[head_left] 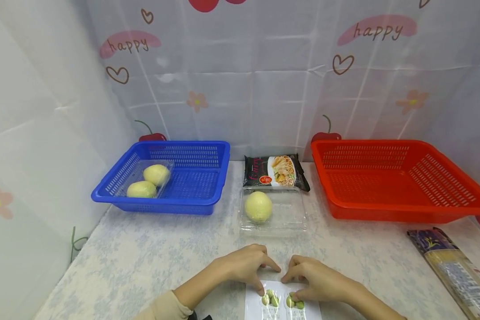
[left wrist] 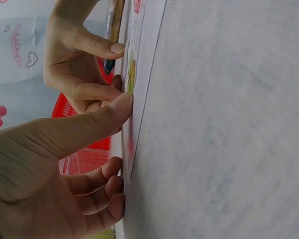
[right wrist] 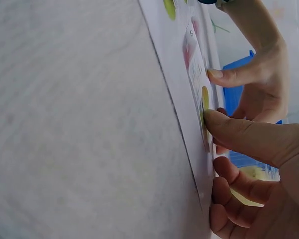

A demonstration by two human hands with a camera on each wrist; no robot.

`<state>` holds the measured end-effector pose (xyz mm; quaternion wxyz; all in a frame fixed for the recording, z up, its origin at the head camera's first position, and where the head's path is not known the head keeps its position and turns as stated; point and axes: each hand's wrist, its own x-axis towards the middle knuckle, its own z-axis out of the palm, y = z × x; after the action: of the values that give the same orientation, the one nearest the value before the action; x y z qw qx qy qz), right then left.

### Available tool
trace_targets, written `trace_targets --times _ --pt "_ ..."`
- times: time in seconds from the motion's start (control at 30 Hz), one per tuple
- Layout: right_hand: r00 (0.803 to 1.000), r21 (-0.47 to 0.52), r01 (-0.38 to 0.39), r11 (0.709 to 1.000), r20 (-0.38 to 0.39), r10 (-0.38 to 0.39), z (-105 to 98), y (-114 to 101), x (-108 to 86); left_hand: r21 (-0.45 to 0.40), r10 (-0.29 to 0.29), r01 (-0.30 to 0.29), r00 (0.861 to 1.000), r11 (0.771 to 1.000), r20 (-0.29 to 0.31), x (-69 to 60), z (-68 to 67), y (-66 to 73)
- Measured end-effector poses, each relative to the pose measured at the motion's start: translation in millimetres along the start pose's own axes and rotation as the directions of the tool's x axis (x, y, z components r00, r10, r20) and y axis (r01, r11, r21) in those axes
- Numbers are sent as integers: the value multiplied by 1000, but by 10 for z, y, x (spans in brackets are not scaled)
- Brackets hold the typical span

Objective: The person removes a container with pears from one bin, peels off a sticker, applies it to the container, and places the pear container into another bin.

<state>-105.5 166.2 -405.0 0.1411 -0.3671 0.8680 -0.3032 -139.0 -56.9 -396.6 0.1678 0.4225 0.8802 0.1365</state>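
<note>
A white sheet (head_left: 253,306) lies at the near middle of the table, bearing two labels printed with green fruit (head_left: 270,298). My left hand (head_left: 244,265) is over its upper left; the thumb touches the sheet beside the left label, and the fingers rest past the top edge. From the other side, my right hand (head_left: 322,278) bends over the right label (right wrist: 193,74), thumb pressing on the printed fruit and fingers near the sheet's top edge. Both thumbs stand apart from their fingers. Just beyond sits a clear plastic box (head_left: 290,213) with one pale yellow round fruit (head_left: 258,206).
A blue basket (head_left: 194,182) at the back left holds a clear box with two pale yellow fruits (head_left: 142,190). Behind the middle box lies a black noodle packet (head_left: 278,171). A red basket (head_left: 368,189) stands back right, with a long noodle pack (head_left: 448,266) in front.
</note>
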Motion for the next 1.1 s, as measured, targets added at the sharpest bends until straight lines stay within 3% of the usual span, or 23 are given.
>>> trace_targets --times 0.23,0.5,0.87,1.1 --pt "999 -41 24 999 22 -23 34 -56 14 -48 -6 6 1000 999 -14 -5 -2 -28" --pt "996 -9 9 1000 93 -8 58 -107 51 -76 -36 35 999 996 -9 -6 -1 -31" --pt "995 -59 64 996 83 -59 127 -163 83 -128 -44 43 999 991 -7 -44 1 -3" --pt "997 -6 52 999 63 -51 158 -196 125 -130 -63 63 998 990 4 -65 15 18"
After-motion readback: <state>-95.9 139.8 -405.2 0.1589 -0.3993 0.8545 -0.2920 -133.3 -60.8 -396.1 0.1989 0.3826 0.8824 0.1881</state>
